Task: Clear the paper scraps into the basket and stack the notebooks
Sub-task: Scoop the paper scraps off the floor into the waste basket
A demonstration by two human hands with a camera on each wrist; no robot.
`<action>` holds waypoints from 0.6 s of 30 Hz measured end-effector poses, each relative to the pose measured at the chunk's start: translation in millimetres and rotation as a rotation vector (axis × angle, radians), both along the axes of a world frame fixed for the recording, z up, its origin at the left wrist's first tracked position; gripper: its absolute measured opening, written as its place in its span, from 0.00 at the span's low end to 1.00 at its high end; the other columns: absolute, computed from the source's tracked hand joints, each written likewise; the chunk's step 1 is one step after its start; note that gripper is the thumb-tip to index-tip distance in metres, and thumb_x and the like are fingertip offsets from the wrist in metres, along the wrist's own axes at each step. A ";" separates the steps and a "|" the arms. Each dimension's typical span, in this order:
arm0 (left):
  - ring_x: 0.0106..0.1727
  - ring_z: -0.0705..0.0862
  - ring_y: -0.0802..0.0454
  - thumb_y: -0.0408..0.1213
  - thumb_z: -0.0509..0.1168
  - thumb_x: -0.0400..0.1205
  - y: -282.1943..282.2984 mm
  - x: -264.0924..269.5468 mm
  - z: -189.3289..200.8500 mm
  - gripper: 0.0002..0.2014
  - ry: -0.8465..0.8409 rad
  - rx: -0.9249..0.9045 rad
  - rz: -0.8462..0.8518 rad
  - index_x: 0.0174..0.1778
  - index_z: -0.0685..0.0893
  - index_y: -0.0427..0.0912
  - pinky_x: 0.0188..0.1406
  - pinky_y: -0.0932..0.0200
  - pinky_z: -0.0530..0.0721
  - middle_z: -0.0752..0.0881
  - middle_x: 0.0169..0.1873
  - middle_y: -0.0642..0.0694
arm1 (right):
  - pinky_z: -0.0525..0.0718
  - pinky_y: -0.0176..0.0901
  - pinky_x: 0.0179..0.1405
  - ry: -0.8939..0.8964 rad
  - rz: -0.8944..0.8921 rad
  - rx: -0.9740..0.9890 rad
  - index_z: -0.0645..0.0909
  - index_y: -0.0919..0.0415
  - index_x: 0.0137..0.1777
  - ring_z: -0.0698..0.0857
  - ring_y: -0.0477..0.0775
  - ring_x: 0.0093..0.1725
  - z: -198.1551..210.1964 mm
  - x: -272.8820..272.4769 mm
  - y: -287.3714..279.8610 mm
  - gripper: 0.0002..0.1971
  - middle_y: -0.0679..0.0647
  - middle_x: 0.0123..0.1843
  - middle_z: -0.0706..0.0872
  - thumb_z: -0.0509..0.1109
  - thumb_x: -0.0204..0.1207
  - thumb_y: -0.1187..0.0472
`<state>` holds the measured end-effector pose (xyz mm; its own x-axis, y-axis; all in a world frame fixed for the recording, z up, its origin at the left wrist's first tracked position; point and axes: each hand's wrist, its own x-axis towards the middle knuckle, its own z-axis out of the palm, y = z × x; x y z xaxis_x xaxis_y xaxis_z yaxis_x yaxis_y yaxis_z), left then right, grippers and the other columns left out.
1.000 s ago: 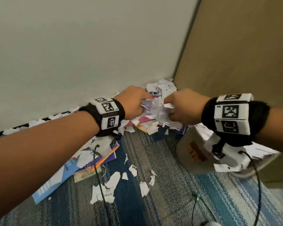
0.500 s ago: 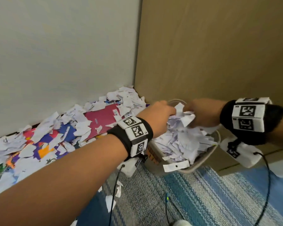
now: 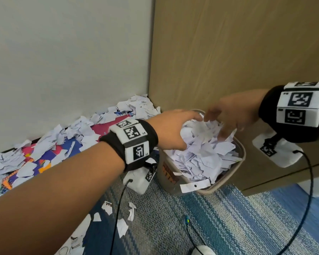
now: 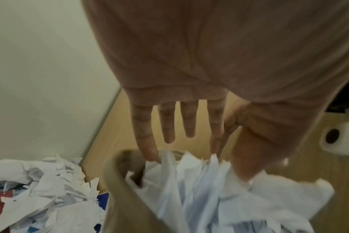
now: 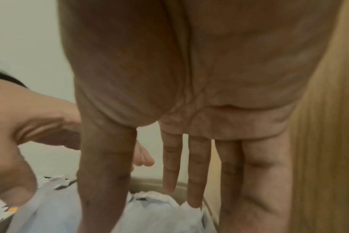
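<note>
A beige basket (image 3: pixel 240 157) stands on the rug by the wooden panel, heaped with white paper scraps (image 3: pixel 203 153). Both hands hover over the heap with fingers spread. My left hand (image 3: pixel 175 129) is at the basket's left side; in the left wrist view its straight fingers (image 4: pixel 169 126) hang over the scraps (image 4: pixel 199 189) and basket rim (image 4: pixel 118 181). My right hand (image 3: pixel 226 116) is above the far right part, its fingers (image 5: pixel 197 165) straight over the scraps (image 5: pixel 159 212). More scraps (image 3: pixel 50 142) cover colourful notebooks (image 3: pixel 107 127) along the wall at left.
A blue and grey striped rug (image 3: pixel 201 227) carries a few loose scraps (image 3: pixel 122 225) in front of the basket. A white wall (image 3: pixel 63 61) meets the wooden panel (image 3: pixel 238 52) in the corner. Sensor cables (image 3: pixel 309 190) hang from both wrists.
Both hands carried a bunch of scraps from the corner pile to the basket and opened over it. The scraps now lie on the heap.
</note>
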<state>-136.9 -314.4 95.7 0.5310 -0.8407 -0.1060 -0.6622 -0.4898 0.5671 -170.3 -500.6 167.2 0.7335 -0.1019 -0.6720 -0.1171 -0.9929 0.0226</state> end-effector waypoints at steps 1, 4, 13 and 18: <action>0.65 0.77 0.52 0.37 0.72 0.72 2.9 1.3 4.2 0.35 0.009 -0.019 0.020 0.76 0.70 0.58 0.60 0.60 0.76 0.77 0.69 0.52 | 0.86 0.39 0.38 -0.018 0.014 -0.020 0.74 0.46 0.72 0.86 0.45 0.40 3.8 1.5 2.3 0.36 0.42 0.66 0.81 0.84 0.64 0.51; 0.56 0.80 0.57 0.39 0.69 0.77 12.4 8.0 11.4 0.22 -0.037 -0.100 0.124 0.67 0.79 0.56 0.53 0.62 0.75 0.82 0.60 0.54 | 0.84 0.48 0.55 -0.099 0.091 -0.136 0.75 0.42 0.68 0.84 0.48 0.50 11.6 6.4 12.9 0.34 0.41 0.59 0.84 0.83 0.63 0.45; 0.41 0.81 0.50 0.36 0.62 0.80 81.5 36.6 -12.0 0.06 -0.148 0.034 0.341 0.42 0.84 0.44 0.40 0.61 0.74 0.85 0.40 0.50 | 0.77 0.43 0.36 -0.329 0.333 -0.049 0.81 0.52 0.59 0.82 0.54 0.44 13.8 4.2 126.0 0.22 0.46 0.42 0.83 0.72 0.73 0.38; 0.42 0.81 0.44 0.36 0.60 0.81 144.8 23.3 -56.3 0.07 -0.080 0.426 0.402 0.40 0.81 0.49 0.37 0.59 0.77 0.84 0.39 0.47 | 0.75 0.39 0.38 -0.225 0.574 0.071 0.80 0.55 0.65 0.84 0.58 0.54 -44.3 -4.1 214.3 0.20 0.53 0.55 0.85 0.71 0.76 0.49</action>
